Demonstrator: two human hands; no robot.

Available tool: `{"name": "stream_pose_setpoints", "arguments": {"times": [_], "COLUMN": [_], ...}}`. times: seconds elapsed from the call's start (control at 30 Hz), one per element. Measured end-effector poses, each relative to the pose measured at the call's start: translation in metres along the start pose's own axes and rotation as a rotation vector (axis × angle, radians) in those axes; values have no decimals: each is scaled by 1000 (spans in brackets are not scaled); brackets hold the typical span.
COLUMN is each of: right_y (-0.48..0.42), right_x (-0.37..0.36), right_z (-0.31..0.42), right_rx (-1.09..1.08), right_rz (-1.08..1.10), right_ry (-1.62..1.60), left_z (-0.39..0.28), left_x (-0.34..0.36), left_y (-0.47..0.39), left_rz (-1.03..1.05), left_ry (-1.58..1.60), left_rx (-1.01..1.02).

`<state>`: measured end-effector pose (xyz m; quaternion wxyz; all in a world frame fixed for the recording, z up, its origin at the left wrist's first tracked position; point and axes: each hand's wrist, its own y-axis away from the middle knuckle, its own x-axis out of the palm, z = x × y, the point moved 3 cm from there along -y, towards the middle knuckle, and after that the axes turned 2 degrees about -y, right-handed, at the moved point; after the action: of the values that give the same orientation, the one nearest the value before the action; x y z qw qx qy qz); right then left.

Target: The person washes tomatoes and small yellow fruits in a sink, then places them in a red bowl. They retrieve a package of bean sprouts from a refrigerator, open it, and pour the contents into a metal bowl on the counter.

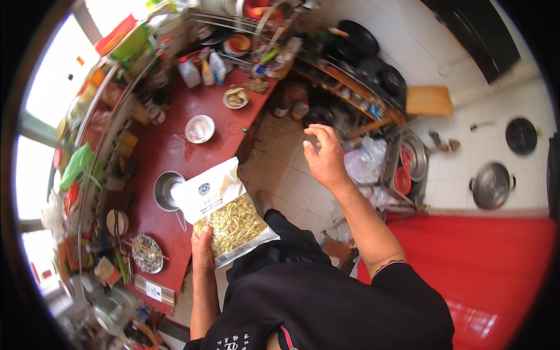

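Note:
My left hand grips the lower left edge of a plastic bag of bean sprouts. The bag is white at its upper end and clear over the sprouts, and it bears writing. It is tilted above the near edge of a red table. Raised over the tiled floor, my right hand holds nothing, its fingers apart and bent. Partly behind the bag, a metal pan with a handle sits on the table. Farther along stand a white bowl with pale contents and a smaller bowl of yellowish pieces.
A plate of speckled food with chopsticks across it lies at the table's near end. Crowded shelves line the window side. Spray and pour bottles stand at the back. A gas stove and a metal basin are to the right.

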<state>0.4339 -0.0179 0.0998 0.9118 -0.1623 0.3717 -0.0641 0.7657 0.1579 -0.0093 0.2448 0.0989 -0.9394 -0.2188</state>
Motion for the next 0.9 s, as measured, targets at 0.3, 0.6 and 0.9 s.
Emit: {"name": "stream_pose_setpoints", "arguments": {"times": [0.3,0.6,0.9], "right_y": [107,183,315], "right_x": [-164,-298,-301], "right_z": [-60,-93,-208], "right_rx": [256,8,682], "right_rz": [-309,-526,-40], "right_ry": [10,396,-416], "left_z": [37,110,159], "left_x": [82,168,290], "left_y": [19,76,151], "left_rz": [246,293,457], "left_ry": [-104,-320,-225], "left_rx": [-121,-112,-182]}}
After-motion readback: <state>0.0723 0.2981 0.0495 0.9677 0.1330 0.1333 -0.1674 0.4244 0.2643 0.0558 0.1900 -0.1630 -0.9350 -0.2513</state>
